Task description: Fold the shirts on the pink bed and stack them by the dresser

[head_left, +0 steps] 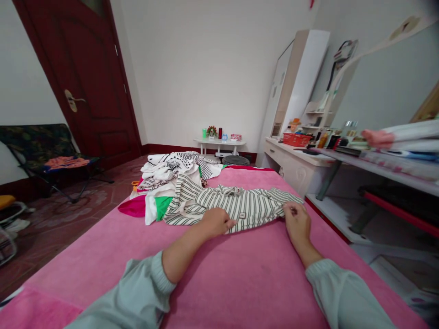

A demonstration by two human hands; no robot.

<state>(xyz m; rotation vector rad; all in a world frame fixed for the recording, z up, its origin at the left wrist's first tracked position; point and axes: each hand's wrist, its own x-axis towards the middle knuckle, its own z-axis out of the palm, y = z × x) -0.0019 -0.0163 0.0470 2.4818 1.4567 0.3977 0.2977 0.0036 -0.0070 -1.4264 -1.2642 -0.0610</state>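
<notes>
A white shirt with dark green stripes (252, 205) lies spread sideways on the pink bed cover (240, 274). A small square label shows near its front edge. My left hand (216, 222) is closed at the shirt's near edge, left of the label, with the fingers curled on the cloth. At the right end of the shirt, my right hand (297, 222) pinches the fabric, its thumb and fingers drawn together. The left part of the shirt is bunched and rests against a heap of clothes (171, 167).
A white dresser (288, 160) with a red basket (297, 139) and bottles stands at the right, beside a shelf (377, 162) stacked with folded textiles. A folding chair (58, 155) holds cloth at the left, near a dark red door (85, 82). A small white table (219, 142) stands against the wall.
</notes>
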